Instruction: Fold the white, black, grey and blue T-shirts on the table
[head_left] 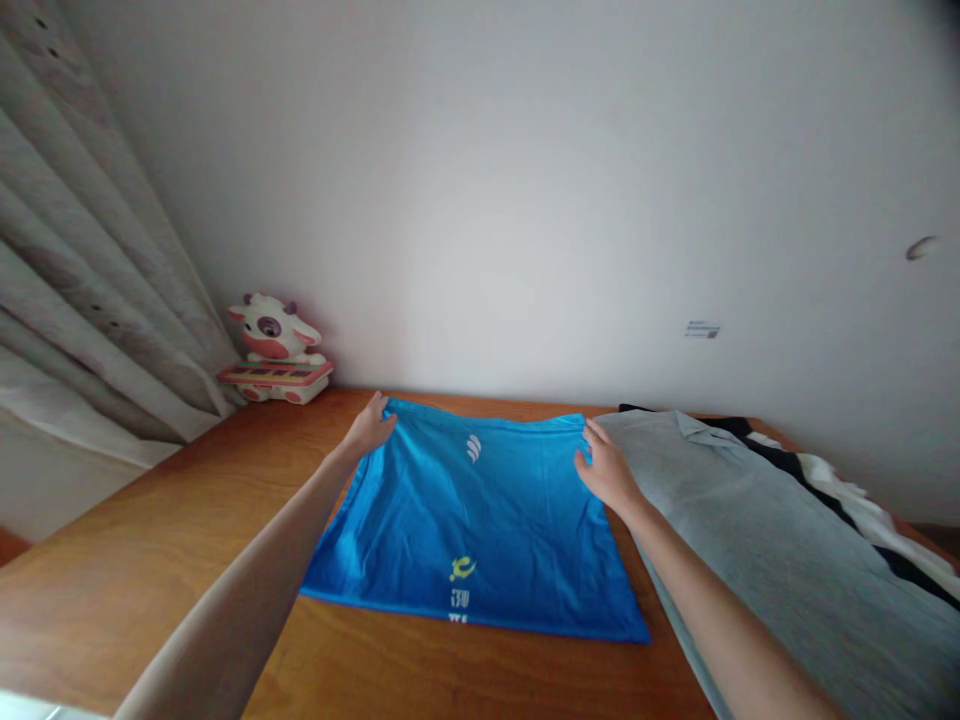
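A blue cloth garment (510, 510) with a small white emblem and a yellow-green print lies spread on the wooden table (135, 530). Its far edge is pinched at the left corner by my left hand (370, 425), fingers closed on the fabric. At the far right corner my right hand (606, 468) grips the same edge, the thumb apart in front of the cloth. The near edge is straight and lies flat on the wood, with part of the white lettering cut off at it.
Grey fabric (735, 520) lies on the right, over black and white cloth (847, 490). A cow-shaped toy with a keyboard (276, 350) stands at the back left against the wall. Pale curtains (82, 270) hang at the left.
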